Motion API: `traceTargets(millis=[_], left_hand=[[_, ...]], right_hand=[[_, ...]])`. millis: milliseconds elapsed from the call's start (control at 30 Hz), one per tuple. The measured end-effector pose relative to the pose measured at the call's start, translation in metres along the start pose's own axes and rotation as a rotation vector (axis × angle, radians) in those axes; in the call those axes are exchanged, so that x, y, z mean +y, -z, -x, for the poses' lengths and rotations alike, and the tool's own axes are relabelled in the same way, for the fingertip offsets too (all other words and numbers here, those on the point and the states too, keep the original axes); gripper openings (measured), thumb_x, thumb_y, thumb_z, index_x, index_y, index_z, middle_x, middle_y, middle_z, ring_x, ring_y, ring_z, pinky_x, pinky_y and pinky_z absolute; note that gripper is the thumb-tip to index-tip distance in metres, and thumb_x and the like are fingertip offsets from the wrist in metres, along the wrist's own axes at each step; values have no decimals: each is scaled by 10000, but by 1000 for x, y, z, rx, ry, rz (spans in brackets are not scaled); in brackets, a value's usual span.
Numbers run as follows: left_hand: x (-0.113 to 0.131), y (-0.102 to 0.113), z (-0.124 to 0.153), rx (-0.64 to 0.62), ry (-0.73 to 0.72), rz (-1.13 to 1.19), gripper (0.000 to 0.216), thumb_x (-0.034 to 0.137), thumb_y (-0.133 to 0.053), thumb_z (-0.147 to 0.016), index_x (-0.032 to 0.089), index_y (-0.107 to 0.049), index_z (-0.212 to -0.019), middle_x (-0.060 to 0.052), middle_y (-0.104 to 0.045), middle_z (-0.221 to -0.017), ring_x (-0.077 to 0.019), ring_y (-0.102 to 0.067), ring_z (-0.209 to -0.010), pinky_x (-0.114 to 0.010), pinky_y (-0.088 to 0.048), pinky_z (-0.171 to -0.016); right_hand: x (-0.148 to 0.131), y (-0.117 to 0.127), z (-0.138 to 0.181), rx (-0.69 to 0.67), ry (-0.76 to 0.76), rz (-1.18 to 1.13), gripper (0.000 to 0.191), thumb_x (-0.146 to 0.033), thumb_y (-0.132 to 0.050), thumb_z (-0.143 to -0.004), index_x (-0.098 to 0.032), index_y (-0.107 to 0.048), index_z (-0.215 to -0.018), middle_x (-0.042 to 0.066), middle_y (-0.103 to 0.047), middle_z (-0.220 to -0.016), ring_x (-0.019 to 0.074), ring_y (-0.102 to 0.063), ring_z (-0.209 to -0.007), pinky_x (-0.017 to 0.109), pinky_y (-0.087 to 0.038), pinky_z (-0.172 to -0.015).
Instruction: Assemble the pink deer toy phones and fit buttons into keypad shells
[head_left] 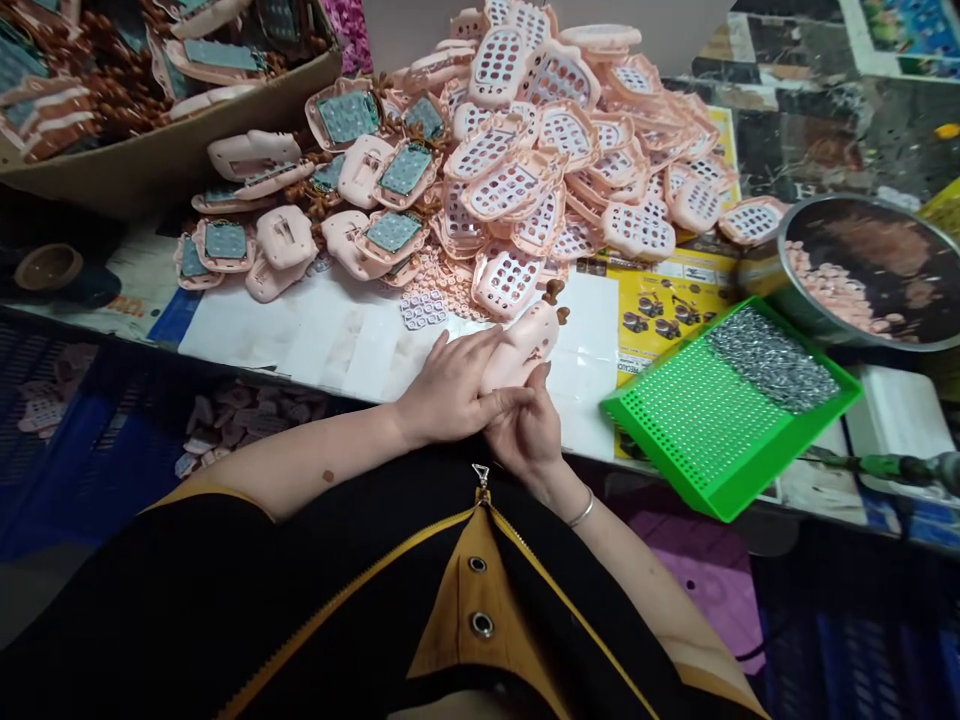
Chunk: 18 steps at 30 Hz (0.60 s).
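Observation:
Both my hands are closed around a pink plastic toy phone casing [523,345] at the table's near edge. My left hand [454,388] lies over its left side, fingers along the shell. My right hand [531,425] supports it from below and the right, thumb against its side. Small brown knobs [553,292] stick out at the casing's far end. Just beyond lies a pale keypad sheet [424,310] beside loose pink buttons [448,275]. Behind it are pink front shells with button holes [510,280] and half shells bearing grey-green circuit boards [395,232].
A green perforated basket [667,400] with many small screws stands at right. Beyond it is a metal bowl [784,225] of pink pieces. A power screwdriver [892,466] lies at the right edge. A cardboard box [300,85] of shells stands at upper left; blue crates are below.

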<state>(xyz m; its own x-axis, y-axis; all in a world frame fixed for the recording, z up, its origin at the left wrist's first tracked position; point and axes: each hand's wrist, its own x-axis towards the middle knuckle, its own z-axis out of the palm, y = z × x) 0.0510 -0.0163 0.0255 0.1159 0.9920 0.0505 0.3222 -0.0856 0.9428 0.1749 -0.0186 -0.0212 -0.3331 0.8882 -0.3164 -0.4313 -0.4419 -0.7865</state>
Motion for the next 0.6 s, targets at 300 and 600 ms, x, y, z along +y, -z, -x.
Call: traceTargets(millis=[300,600], left_hand=[[6,1,-7,-51,237,409,432,493,-842,-708,166,-739,-971,-103,-763,-967,-289,-691,-944,-427,-510,-951],[16,-23,-32,-59,568,1023,461,576,-736,-822,148,-737,-993,-85,-768,-879,-248,-743,-858,-328,-596,-735]], right_hand=[[-11,6,6,32,149,202,621,-795,-526,-832,-300,-522,-1207,47,-712,-1111,243,-731,-1005,390,-661,-725],[-22,20,18,-118,88,302,580,-786,-609,-787,-245,-450,-919,-60,-642,-634,106,-609,-492,219,-504,-431]])
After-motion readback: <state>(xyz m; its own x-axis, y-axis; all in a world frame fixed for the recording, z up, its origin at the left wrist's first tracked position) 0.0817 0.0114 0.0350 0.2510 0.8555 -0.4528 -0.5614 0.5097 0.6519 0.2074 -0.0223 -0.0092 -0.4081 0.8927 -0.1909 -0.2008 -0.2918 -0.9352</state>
